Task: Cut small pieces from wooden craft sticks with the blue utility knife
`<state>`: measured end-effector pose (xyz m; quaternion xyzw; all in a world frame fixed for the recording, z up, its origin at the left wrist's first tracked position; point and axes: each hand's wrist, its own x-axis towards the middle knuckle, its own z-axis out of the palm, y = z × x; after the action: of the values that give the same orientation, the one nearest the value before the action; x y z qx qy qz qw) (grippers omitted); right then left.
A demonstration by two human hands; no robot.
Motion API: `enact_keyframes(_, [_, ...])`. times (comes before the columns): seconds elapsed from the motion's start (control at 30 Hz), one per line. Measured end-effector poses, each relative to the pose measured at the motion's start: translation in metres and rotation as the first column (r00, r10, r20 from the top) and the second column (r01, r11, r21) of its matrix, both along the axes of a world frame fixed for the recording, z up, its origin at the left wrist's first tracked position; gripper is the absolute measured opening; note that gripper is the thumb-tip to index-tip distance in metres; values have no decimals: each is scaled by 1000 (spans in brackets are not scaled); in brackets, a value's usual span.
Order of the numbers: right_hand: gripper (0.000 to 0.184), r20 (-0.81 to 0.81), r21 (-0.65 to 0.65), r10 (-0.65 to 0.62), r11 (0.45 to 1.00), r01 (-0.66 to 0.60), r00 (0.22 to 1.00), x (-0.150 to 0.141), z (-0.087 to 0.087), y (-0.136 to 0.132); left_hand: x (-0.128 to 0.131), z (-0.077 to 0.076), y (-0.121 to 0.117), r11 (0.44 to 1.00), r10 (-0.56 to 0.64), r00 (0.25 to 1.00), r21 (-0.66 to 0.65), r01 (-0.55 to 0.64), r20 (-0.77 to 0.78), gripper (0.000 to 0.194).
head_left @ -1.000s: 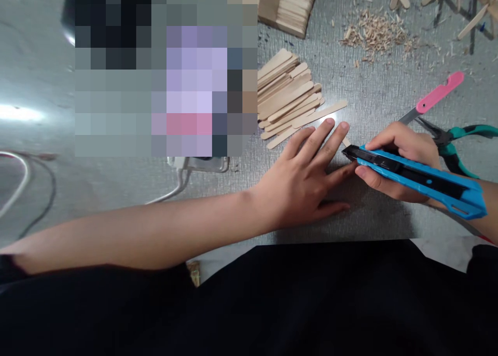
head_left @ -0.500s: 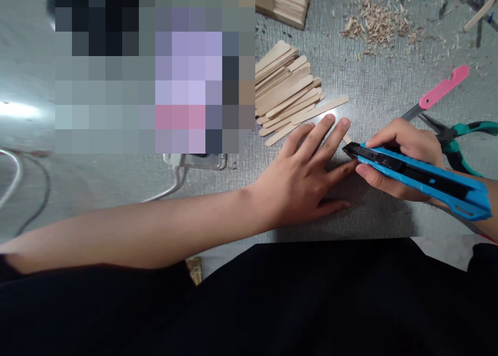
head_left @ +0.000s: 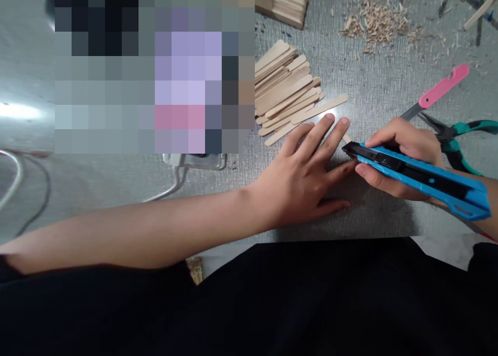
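Observation:
My left hand (head_left: 305,174) lies flat on the table with its fingers spread. Between its fingertips and the knife, the end of a wooden craft stick (head_left: 346,138) pokes out; the rest of that stick is hidden under the hands. A blue utility knife (head_left: 424,177) is gripped in my right hand (head_left: 408,143), its dark tip pointing left at the stick's end, close to my left index finger. Just beyond my left fingertips lies a fanned pile of craft sticks (head_left: 288,86).
Past my right hand lie a pink-handled folding knife (head_left: 445,89) and green-handled pliers (head_left: 451,135). Wood chips (head_left: 381,26) are heaped at the back, beside a stack of sticks (head_left: 291,3). A white cable (head_left: 175,182) and plug sit left of my hand; a blurred block covers the upper left.

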<state>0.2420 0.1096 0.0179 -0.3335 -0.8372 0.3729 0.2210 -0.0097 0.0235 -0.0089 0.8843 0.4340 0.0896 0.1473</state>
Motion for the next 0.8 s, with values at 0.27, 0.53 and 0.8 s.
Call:
enact_keyframes(0.27, [34, -16, 17, 4, 1000, -3, 1000, 2, -1, 0, 0, 0, 0, 1000, -1, 1000, 7, 1, -6, 86])
enact_keyframes(0.53, [31, 0, 17, -1, 1000, 1, 1000, 2, -2, -1, 0, -1, 0, 999, -9, 1000, 49, 9, 8, 81])
enact_keyframes(0.8, [36, -47, 16, 11, 1000, -11, 999, 1, -3, 0, 0, -1, 0, 999, -10, 999, 33, 11, -30, 89])
